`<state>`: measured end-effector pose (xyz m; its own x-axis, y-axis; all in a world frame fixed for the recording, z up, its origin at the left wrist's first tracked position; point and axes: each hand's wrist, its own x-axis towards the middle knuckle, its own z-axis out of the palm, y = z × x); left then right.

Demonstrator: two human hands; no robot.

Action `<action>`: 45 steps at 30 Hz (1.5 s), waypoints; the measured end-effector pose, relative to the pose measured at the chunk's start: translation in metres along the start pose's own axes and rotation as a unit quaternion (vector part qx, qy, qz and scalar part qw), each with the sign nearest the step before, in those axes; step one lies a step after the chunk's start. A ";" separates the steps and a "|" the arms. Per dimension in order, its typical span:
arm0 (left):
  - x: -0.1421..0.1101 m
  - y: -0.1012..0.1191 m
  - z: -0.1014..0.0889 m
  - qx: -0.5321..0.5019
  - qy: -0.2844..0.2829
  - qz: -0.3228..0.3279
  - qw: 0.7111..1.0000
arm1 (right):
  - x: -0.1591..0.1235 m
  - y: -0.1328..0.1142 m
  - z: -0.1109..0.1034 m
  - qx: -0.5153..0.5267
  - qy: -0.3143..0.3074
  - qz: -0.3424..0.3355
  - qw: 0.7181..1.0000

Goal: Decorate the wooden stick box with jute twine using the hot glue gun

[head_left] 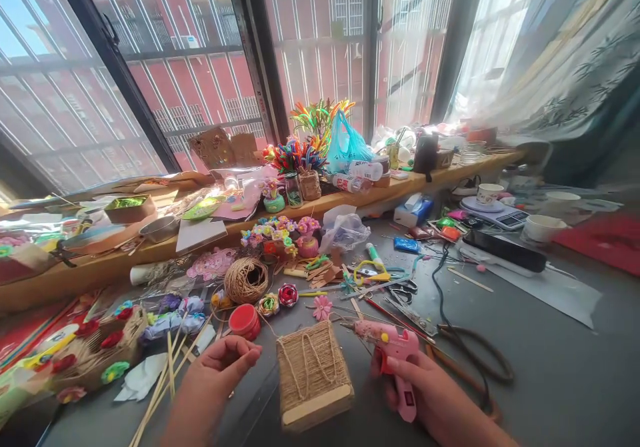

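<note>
A small flat block wrapped in jute twine (311,374) lies on the grey table in front of me. My right hand (434,400) is wrapped round the handle of a pink hot glue gun (393,354), its nozzle pointing left towards the block's top corner. My left hand (220,369) sits just left of the block with thumb and fingers pinched together; a thin strand of twine seems to run from them towards the block. A ball of jute twine (246,279) lies further back.
Paper flowers (287,295), a red lid (245,319), wooden sticks (167,374), scissors (403,292) and a black cord (465,340) litter the table. A flower-covered basket (95,354) stands at the left. The wooden sill (350,200) holds bottles, bags and pots. A scale with a cup (493,207) stands at the right.
</note>
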<state>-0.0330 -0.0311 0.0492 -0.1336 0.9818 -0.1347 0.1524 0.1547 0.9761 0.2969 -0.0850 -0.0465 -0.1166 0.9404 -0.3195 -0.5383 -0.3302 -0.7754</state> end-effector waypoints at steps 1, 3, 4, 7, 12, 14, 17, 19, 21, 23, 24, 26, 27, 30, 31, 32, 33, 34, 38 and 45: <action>0.000 0.004 0.003 0.005 -0.001 -0.001 1.000 | 0.000 -0.001 0.001 0.000 -0.003 0.000 1.000; 0.001 0.013 0.009 0.018 -0.012 -0.007 1.000 | -0.002 -0.003 0.004 -0.002 -0.004 -0.001 1.000; 0.001 0.018 0.012 0.028 -0.024 -0.007 0.999 | -0.004 -0.005 0.005 -0.005 -0.003 -0.001 1.000; 0.006 0.032 0.023 0.084 -0.059 0.028 0.994 | -0.009 -0.012 0.012 -0.024 0.007 0.005 1.000; 0.021 0.056 0.049 0.228 -0.148 0.127 0.954 | -0.017 -0.021 0.021 -0.057 0.049 0.025 0.997; 0.030 0.062 0.063 0.253 -0.188 0.124 0.941 | -0.019 -0.020 0.021 -0.066 0.050 0.030 0.996; 0.044 0.065 0.083 0.279 -0.249 0.105 0.921 | -0.020 -0.014 0.020 -0.079 0.036 0.039 0.995; 0.052 0.063 0.093 0.298 -0.283 0.086 0.908 | -0.021 -0.011 0.020 -0.081 0.030 0.040 0.995; 0.056 0.061 0.099 0.309 -0.309 0.068 0.897 | -0.022 -0.010 0.021 -0.079 0.038 0.036 0.995; 0.058 0.059 0.102 0.311 -0.326 0.053 0.891 | -0.023 -0.011 0.022 -0.082 0.055 0.045 0.994; 0.057 0.059 0.103 0.312 -0.330 0.046 0.890 | -0.024 -0.012 0.023 -0.086 0.062 0.051 0.993; 0.056 0.059 0.104 0.315 -0.331 0.033 0.889 | -0.025 -0.015 0.024 -0.092 0.066 0.058 0.992; 0.055 0.059 0.104 0.318 -0.329 0.030 0.889 | -0.025 -0.016 0.025 -0.094 0.061 0.056 0.992; 0.055 0.058 0.106 0.325 -0.321 0.026 0.889 | -0.025 -0.019 0.027 -0.098 0.043 0.044 0.993; 0.055 0.058 0.106 0.326 -0.319 0.027 0.890 | -0.024 -0.020 0.028 -0.098 0.044 0.041 0.993; 0.055 0.058 0.107 0.326 -0.318 0.027 0.890 | -0.024 -0.021 0.029 -0.099 0.047 0.040 0.993; 0.055 0.058 0.107 0.326 -0.317 0.029 0.890 | -0.024 -0.022 0.030 -0.100 0.053 0.041 0.993; 0.055 0.058 0.108 0.326 -0.317 0.031 0.890 | -0.023 -0.023 0.031 -0.102 0.058 0.042 0.992; 0.054 0.059 0.108 0.328 -0.315 0.040 0.890 | -0.021 -0.028 0.033 -0.122 0.058 0.053 0.989; 0.053 0.059 0.108 0.333 -0.313 0.048 0.888 | -0.018 -0.031 0.031 -0.118 0.053 0.064 0.990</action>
<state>0.0743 0.0419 0.0818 0.4511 0.8302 -0.3275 0.7062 -0.1076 0.6998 0.2901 -0.0890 -0.0003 -0.0766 0.8803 -0.4681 -0.3127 -0.4670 -0.8271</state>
